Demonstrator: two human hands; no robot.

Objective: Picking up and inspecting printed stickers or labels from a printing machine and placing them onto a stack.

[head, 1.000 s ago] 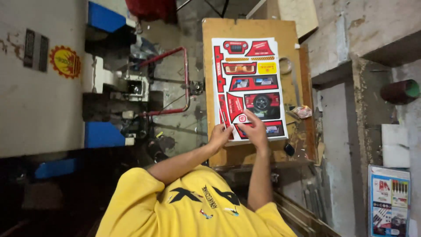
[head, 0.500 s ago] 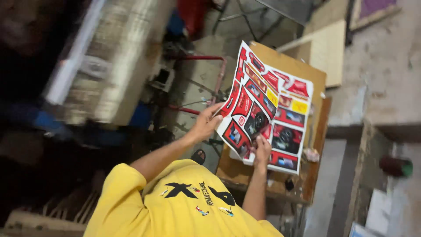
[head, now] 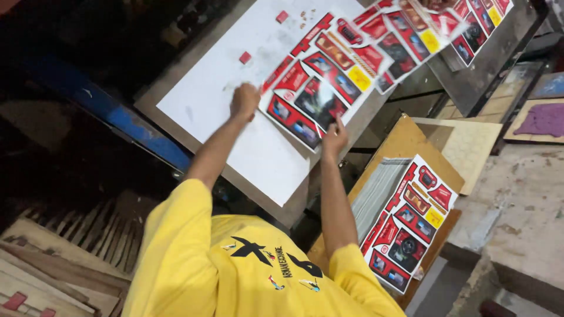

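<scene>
A printed sheet (head: 320, 88) with red, black and yellow panels lies slanted on a white board (head: 235, 100). My left hand (head: 244, 101) is closed on the sheet's left corner. My right hand (head: 335, 136) grips its near edge with the fingers on the print. The board rests on a grey metal table (head: 176, 126). Both arms come out of yellow sleeves at the bottom of the view.
A second printed sheet (head: 464, 23) overlaps the first at the top right. A stack of like sheets (head: 408, 226) sits on a wooden board (head: 411, 138) to the right. Two small red blocks (head: 245, 57) lie on the white board. A blue beam (head: 123, 120) runs along the left.
Both hands lifted one sheet off the stack on the wooden board and brought it over onto the white board. The view swung round with them.
</scene>
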